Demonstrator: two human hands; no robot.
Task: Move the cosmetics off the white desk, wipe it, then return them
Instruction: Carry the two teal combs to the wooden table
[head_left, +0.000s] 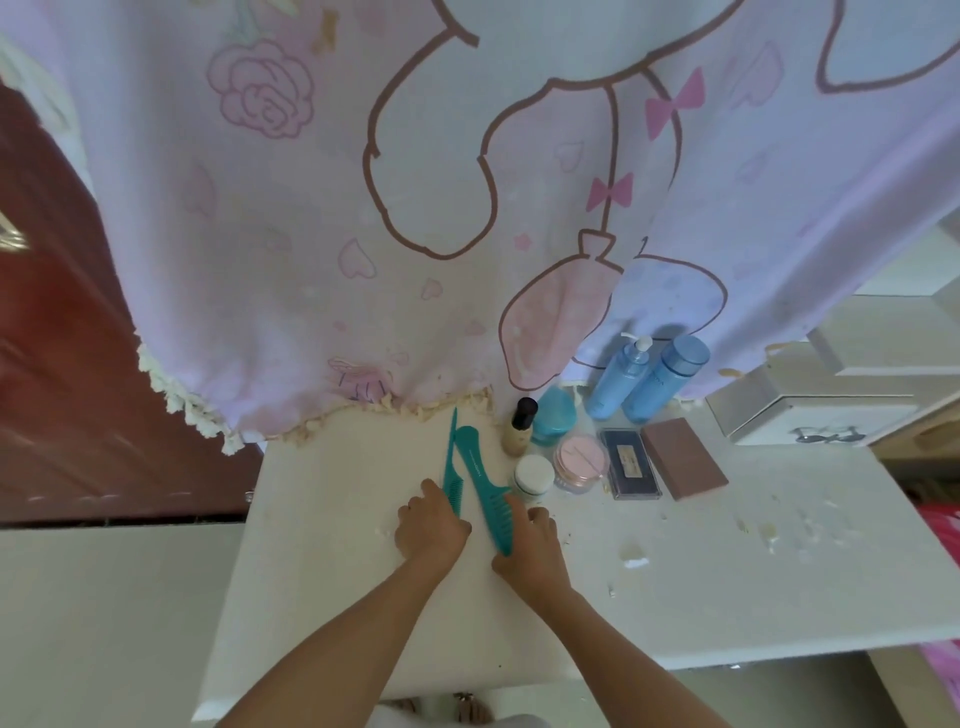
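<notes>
- We see a white desk (322, 571) with a matt top, speckled with crumbly flakes.
- The two teal combs (480, 480) look like smooth plastic.
- The blue bottles (644, 379) seem to be translucent, faintly glossy plastic.
- The pink printed curtain (363, 208) is soft cloth with a frayed, tufted hem.
- The door (52, 364) looks like reddish-brown wood.

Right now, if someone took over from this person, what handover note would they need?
Left hand rests on the thin teal comb; right hand on the wide teal comb; whether either is gripped is unclear.
Cosmetics stand in a cluster at the back of the white desk: two blue bottles, small jars, a dark palette, a brown case.
Crumbs still lie on the desk's right part, and no cloth is visible.
Whether the cosmetics are already back or not yet moved cannot be told.
</notes>
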